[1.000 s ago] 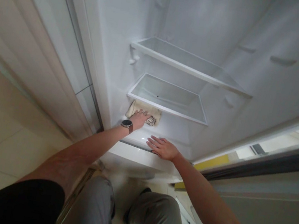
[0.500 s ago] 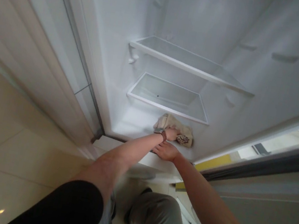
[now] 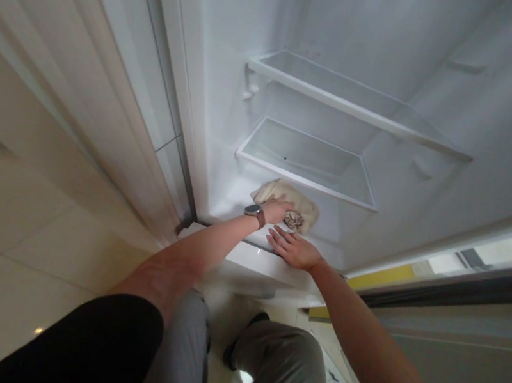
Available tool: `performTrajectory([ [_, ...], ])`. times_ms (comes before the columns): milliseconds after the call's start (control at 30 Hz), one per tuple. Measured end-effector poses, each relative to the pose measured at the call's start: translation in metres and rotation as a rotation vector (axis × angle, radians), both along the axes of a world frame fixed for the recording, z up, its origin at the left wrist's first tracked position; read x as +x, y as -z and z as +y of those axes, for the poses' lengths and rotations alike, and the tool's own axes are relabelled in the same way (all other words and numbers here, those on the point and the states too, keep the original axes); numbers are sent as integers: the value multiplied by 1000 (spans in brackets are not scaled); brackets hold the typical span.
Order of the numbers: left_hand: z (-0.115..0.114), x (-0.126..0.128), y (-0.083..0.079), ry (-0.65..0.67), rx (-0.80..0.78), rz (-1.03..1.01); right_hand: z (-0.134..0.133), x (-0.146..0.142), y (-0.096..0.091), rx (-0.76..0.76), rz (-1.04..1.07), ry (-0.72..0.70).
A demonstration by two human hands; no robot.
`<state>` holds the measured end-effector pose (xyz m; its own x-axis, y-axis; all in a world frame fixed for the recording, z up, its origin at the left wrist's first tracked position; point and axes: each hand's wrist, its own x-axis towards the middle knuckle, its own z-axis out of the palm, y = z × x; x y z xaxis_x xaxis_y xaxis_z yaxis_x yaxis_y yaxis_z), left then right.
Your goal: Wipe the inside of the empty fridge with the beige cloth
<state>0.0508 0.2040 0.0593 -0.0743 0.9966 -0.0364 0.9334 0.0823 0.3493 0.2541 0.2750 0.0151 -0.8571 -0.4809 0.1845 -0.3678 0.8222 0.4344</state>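
My left hand [image 3: 276, 210], with a watch on its wrist, presses a beige patterned cloth [image 3: 288, 198] onto the white floor of an open fridge compartment [image 3: 240, 199], just under the lowest glass shelf [image 3: 310, 160]. My right hand [image 3: 293, 248] lies flat, fingers spread, on the front ledge of the fridge [image 3: 269, 261], right beside the left hand and holding nothing.
A second glass shelf [image 3: 349, 96] sits higher up. The fridge's side walls close in on left and right. The open door [image 3: 465, 283] stands at the right. My knees [image 3: 258, 360] are below the ledge over a tiled floor [image 3: 9, 243].
My left hand swept the cloth from the left of the fridge floor to the right, then back toward the middle. My right hand stayed on the ledge.
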Motion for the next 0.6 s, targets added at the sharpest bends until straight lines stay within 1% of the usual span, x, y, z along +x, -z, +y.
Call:
performTrajectory([
  [67, -23, -22, -1, -47, -16, -9, 0, 0, 1, 11, -3, -3],
  [133, -44, -39, 0, -99, -13, -1, 1, -1, 3, 8, -7, -1],
  [200, -59, -48, 3, -99, 12, 36, 1, -1, 4, 0, -8, 2],
  [267, -69, -51, 7, -71, 54, 91, 1, -1, 4, -8, -5, 1],
  [400, -73, -48, 13, -58, 111, 153, 0, -1, 3, -18, -18, 3],
  [600, -67, -46, 9, -66, 83, 175, 1, -2, 6, -92, -25, 12],
])
